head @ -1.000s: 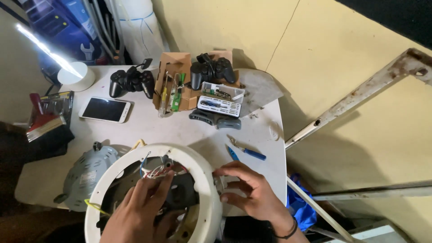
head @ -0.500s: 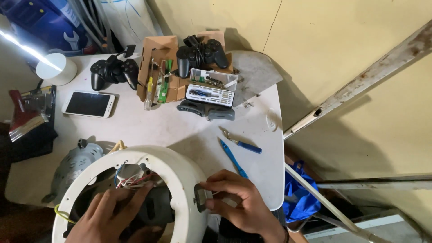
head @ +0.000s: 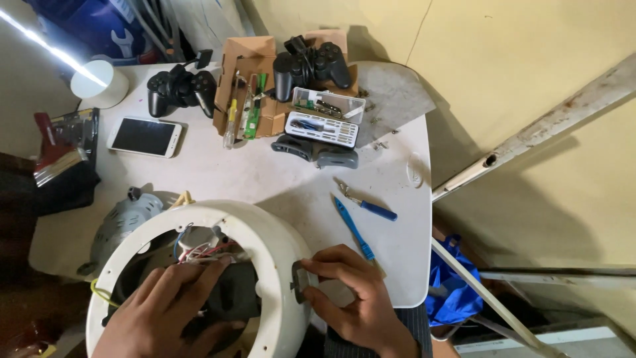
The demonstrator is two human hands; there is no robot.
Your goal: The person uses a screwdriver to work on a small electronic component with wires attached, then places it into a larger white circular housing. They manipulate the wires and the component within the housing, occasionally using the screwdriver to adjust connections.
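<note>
Surface (head: 265, 176): white, crowded toward the far edge with tools and gadgets.
Housing (head: 265, 232): a round white plastic ring at the near edge, tilted toward the viewer, with a dark motor body and a bundle of coloured wires (head: 199, 250) inside.
Motor cover (head: 122, 222): grey, lying just left of the housing, partly hidden by it.
Left hand (head: 165, 311): fingers spread, reaching into the ring's opening and resting on the dark part near the wires.
Right hand (head: 351, 292): thumb and fingers pinching a small dark switch plate (head: 299, 282) against the ring's outer wall.
Doing it well: I judge the plate wants seating square to the rim — steady the ring from inside with the left hand, and keep the wires out of the gap.
Controllers (head: 182, 89): two black ones at the far side, one beside and one on a cardboard box (head: 246, 50).
Phone (head: 144, 136): flat, screen dark.
Screwdriver (head: 354, 231): blue, near the right hand — a blue-handled tool (head: 371, 207) lies beside it.
</note>
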